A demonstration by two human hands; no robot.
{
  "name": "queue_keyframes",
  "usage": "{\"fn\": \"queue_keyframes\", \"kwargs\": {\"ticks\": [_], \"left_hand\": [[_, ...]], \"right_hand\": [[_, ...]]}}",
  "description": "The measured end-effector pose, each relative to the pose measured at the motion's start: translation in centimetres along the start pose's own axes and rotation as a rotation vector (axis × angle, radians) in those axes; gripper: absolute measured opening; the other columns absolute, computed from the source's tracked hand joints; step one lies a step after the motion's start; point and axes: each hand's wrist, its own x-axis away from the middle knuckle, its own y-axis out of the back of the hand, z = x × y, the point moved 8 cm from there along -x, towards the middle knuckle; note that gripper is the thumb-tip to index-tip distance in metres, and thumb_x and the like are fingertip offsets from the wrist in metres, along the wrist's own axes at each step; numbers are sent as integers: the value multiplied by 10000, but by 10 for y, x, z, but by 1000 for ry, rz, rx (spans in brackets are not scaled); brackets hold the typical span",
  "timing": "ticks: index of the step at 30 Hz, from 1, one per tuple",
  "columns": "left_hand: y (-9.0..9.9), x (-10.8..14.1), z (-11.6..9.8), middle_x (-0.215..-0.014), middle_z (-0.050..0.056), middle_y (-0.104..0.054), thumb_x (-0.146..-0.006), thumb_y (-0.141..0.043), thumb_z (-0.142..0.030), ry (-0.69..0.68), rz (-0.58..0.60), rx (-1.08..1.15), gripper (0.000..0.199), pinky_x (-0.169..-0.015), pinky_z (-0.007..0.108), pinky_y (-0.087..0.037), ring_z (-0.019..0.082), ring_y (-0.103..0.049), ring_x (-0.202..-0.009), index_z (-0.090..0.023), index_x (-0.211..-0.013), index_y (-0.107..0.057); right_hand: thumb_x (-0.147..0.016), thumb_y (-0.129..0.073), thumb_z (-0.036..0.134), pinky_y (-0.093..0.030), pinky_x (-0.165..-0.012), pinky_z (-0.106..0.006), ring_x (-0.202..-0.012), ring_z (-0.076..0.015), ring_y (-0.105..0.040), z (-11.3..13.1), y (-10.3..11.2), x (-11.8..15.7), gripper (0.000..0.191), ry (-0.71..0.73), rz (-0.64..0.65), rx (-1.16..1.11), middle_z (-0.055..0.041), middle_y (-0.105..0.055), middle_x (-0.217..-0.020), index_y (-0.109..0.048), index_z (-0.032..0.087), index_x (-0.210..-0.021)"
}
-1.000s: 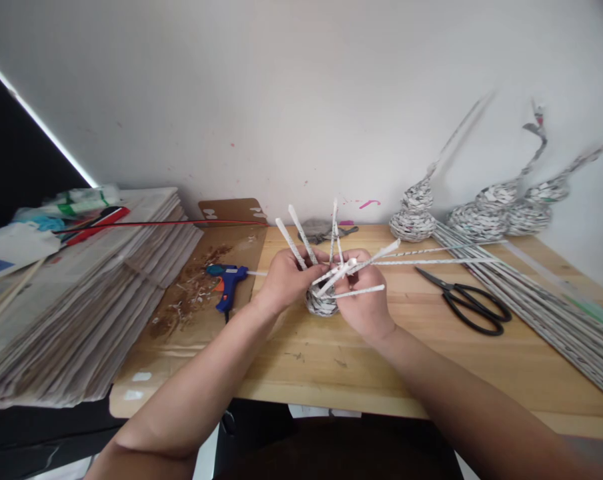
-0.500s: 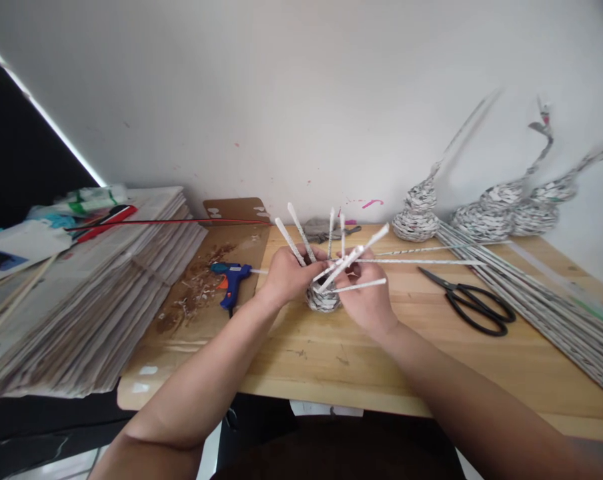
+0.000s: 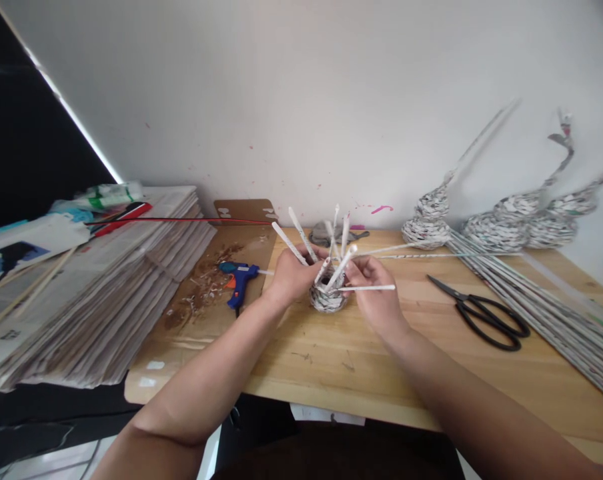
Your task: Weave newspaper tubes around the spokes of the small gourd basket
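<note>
A small round basket woven from rolled newspaper (image 3: 328,300) sits on the wooden table, with several white paper stakes (image 3: 342,268) sticking up and outward from its rim. My left hand (image 3: 295,272) is closed on the basket's left side, its thumb at the rim among the stakes. At the right side, my right hand (image 3: 376,283) is pinched near the rim by the paper tubes; its fingertips are partly hidden. Two long thin paper tubes (image 3: 406,255) run from the basket toward the right, behind my right hand. One stake points right, across the front of that hand.
Black-handled scissors (image 3: 486,313) lie to the right, beside a bundle of long paper tubes (image 3: 541,313). Woven gourd shapes (image 3: 426,230) stand along the wall. At left are a blue glue gun (image 3: 239,283) on cardboard and a tall stack of newspapers (image 3: 131,280).
My right hand has shifted slightly outward from the rim, and the front stakes now stand more upright. The whole view has swung a little to the left.
</note>
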Motion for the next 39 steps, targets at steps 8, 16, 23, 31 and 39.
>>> {"fn": "queue_keyframes", "kwargs": {"ticks": [8,16,23,31,39], "left_hand": [[-5,5,-7,-747,33,-714,-705,-697,-245,-46,41,-77,151,-629,254,-506,157,-643,-666,-143,-816,-711],[-7,3,-1,-830,58,-747,-750,-686,-255,-21,114,1,192,-715,275,-531,181,-680,-759,-134,-891,-734],[-13,3,-4,-744,24,-697,-766,-674,-260,-48,116,-36,134,-682,250,-499,150,-639,-699,-135,-811,-689],[-12,6,-9,-716,4,-645,-787,-635,-224,-123,57,-89,74,-657,244,-475,138,-597,-676,-150,-783,-638],[-10,3,-10,-772,39,-712,-718,-733,-237,-40,196,11,184,-670,262,-520,159,-655,-697,-129,-865,-705]], "right_hand": [[-728,-734,518,-522,-485,-280,-524,-143,-587,-12,-4,-1,351,-162,-26,-157,11,-658,-674,-625,210,-855],[-723,-735,375,-494,-477,-245,-496,-123,-573,-14,-1,4,236,-126,-91,-136,42,-618,-596,-566,212,-698],[-768,-693,367,-472,-491,-247,-515,-124,-575,-19,-4,5,233,-75,-73,-157,51,-611,-619,-510,224,-755],[-744,-692,324,-467,-514,-245,-527,-115,-562,-23,-5,8,226,-121,-118,-237,66,-584,-615,-491,223,-758],[-712,-706,287,-435,-472,-249,-455,-117,-533,-18,-10,13,197,-187,-111,-290,61,-618,-563,-522,220,-724]]}}
